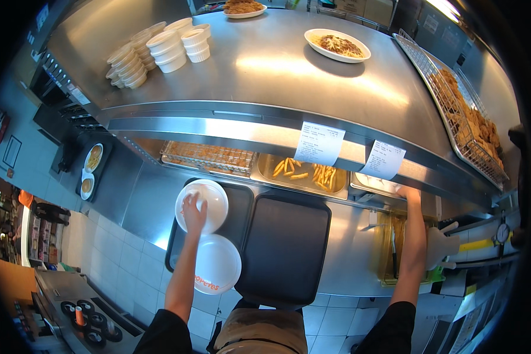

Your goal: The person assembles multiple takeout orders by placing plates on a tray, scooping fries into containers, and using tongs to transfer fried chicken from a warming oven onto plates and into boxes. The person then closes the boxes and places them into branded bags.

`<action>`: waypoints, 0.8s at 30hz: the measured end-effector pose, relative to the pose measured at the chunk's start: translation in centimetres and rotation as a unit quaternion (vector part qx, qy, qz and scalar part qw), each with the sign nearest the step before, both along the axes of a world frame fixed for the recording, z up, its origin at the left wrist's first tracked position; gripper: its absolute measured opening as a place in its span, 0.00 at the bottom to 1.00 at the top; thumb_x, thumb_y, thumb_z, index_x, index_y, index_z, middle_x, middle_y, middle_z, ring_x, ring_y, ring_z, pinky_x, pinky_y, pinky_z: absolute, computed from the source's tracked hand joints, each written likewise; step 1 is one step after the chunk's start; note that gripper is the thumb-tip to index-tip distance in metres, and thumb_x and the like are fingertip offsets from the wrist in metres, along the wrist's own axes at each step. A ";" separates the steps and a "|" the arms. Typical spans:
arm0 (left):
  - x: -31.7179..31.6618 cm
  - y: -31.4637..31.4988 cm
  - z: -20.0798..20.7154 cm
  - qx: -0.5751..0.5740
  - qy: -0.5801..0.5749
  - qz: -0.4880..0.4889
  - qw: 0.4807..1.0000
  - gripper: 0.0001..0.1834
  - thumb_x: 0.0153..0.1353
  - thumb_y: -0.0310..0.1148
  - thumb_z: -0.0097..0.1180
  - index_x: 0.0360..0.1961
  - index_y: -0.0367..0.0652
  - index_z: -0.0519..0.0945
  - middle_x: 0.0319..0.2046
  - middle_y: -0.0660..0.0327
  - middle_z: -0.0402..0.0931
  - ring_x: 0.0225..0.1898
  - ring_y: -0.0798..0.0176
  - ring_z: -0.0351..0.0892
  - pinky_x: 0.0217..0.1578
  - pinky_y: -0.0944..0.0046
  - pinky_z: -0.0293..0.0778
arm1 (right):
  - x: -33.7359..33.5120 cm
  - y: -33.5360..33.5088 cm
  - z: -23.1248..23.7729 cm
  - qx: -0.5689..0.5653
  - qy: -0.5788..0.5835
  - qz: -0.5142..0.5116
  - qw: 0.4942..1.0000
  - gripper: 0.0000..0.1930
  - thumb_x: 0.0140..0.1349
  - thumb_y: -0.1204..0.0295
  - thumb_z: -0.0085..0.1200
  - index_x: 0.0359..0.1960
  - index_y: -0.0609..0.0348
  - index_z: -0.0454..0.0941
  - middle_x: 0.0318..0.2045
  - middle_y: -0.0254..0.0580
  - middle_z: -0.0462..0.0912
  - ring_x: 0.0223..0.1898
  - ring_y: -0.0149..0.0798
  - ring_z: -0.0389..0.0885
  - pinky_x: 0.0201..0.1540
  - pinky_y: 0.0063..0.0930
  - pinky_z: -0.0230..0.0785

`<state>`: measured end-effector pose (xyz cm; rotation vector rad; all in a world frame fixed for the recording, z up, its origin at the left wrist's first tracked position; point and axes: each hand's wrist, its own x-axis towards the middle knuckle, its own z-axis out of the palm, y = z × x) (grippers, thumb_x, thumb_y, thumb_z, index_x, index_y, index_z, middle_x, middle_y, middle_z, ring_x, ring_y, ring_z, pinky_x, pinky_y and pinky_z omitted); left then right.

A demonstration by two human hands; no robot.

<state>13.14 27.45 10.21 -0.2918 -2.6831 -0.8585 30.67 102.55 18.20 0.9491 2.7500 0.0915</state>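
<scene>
Above a white round plate point(217, 219) on a dark tray, my left hand point(193, 213) has its fingers apart. A pale, blurred patch lies by its fingertips; I cannot make out what it is. A second white plate point(213, 265), bare apart from red lettering on its rim, overlaps the tray's near edge. My right hand point(408, 192) reaches under the shelf into a metal pan point(374, 183) with whitish contents. Its fingers are mostly hidden there. Beside that pan, another metal pan point(265, 167) holds French fries point(324, 176).
An overhead steel shelf point(248, 76) carries stacked white cups point(170, 50), a plate of spaghetti point(337, 46) and a wire basket of fried chicken point(466, 112). Paper slips point(320, 143) hang from its edge. A black tray point(286, 248) lies between my arms; a yellowish container point(389, 248) stands at right.
</scene>
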 end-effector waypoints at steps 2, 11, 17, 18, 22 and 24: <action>5.4 1.2 1.6 0.089 -0.085 -0.072 0.990 0.18 0.62 0.34 0.61 0.50 0.36 0.80 0.47 0.47 0.78 0.50 0.47 0.78 0.53 0.52 0.71 | -0.3 0.6 -0.3 -0.016 -0.014 0.019 1.000 0.46 0.35 0.63 0.71 0.65 0.52 0.71 0.66 0.55 0.69 0.69 0.53 0.64 0.70 0.39 0.57; 34.9 1.2 3.7 0.387 -0.360 0.356 0.771 0.21 0.61 0.35 0.64 0.51 0.44 0.69 0.33 0.62 0.73 0.29 0.69 0.71 0.29 0.66 0.70 | -1.4 0.1 0.6 0.032 -0.075 0.015 0.997 0.47 0.37 0.65 0.67 0.68 0.56 0.66 0.69 0.57 0.63 0.73 0.58 0.54 0.74 0.43 0.46; 32.1 -0.6 -3.3 0.563 -0.301 0.368 0.677 0.28 0.66 0.41 0.54 0.63 0.45 0.61 0.51 0.53 0.69 0.43 0.54 0.75 0.38 0.48 0.78 | 1.5 -2.6 4.1 -0.055 0.223 -0.031 0.973 0.36 0.39 0.64 0.67 0.57 0.55 0.76 0.57 0.56 0.77 0.59 0.52 0.75 0.59 0.42 0.68; 31.5 -0.7 -4.0 0.559 -0.289 0.355 0.691 0.27 0.65 0.40 0.54 0.62 0.43 0.62 0.51 0.52 0.69 0.41 0.54 0.75 0.37 0.48 0.78 | 3.4 -3.8 4.4 -0.035 0.348 -0.015 0.937 0.35 0.40 0.65 0.67 0.56 0.55 0.75 0.56 0.56 0.76 0.58 0.54 0.75 0.58 0.42 0.68; 31.5 -0.4 -3.8 0.531 -0.337 0.337 0.701 0.22 0.67 0.42 0.51 0.57 0.42 0.66 0.43 0.55 0.73 0.34 0.56 0.77 0.32 0.50 0.79 | 12.3 -15.1 4.8 -0.121 0.510 -0.028 0.851 0.26 0.46 0.76 0.67 0.49 0.57 0.73 0.54 0.49 0.64 0.51 0.48 0.74 0.51 0.43 0.74; 32.3 -0.2 -2.1 0.475 -0.420 0.304 0.711 0.24 0.68 0.48 0.50 0.56 0.42 0.70 0.36 0.56 0.78 0.29 0.57 0.78 0.30 0.52 0.79 | 14.6 -25.8 3.4 -0.544 0.502 -0.085 0.667 0.26 0.45 0.75 0.69 0.48 0.54 0.74 0.49 0.45 0.72 0.48 0.44 0.77 0.49 0.41 0.76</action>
